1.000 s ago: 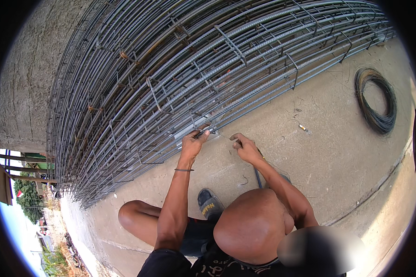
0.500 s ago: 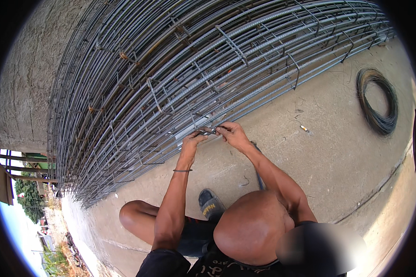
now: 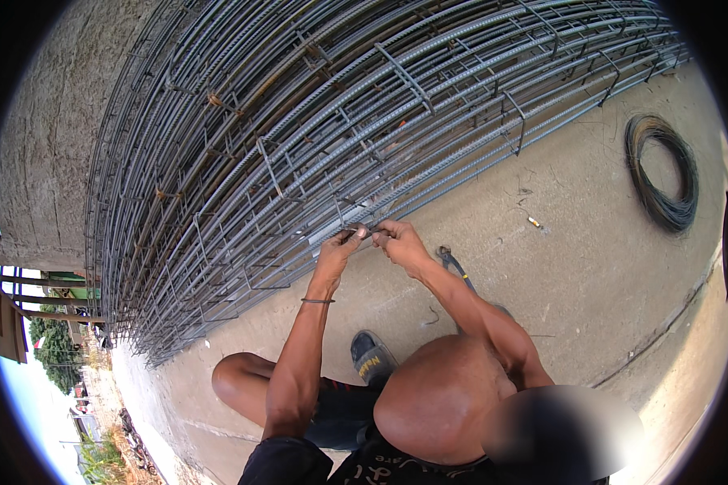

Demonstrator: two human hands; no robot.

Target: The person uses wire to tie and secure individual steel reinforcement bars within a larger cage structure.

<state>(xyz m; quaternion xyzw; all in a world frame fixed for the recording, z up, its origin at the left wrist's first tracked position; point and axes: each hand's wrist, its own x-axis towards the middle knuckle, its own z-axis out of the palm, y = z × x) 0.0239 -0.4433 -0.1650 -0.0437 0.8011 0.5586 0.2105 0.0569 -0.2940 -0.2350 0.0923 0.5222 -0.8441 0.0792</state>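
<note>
At the near lower edge of a stacked rebar cage [image 3: 429, 90], my two hands work close together. My left hand [image 3: 341, 249] is closed in a pinch on the outermost bars, its thumb tip pressed down near a crossing. Just to the right, my right hand [image 3: 402, 246] pinches beside the same bars with its fingers bent. What lies between the fingertips is too small to make out. On the concrete behind my right wrist lies a pair of pincers [image 3: 453, 263], partly covered by my forearm.
A coil of thin dark wire [image 3: 641, 190] rests on the concrete floor [image 3: 570, 275] at the right. A cigarette butt [image 3: 534, 222] and bits of wire lie nearer. My bent knee and slippered foot [image 3: 370, 356] are below my hands. A rough concrete wall [image 3: 44, 145] stands at far left.
My right hand has shifted slightly left and down, and its forearm has swung so that more of the pincers shows. My left thumb now points up at the bars.
</note>
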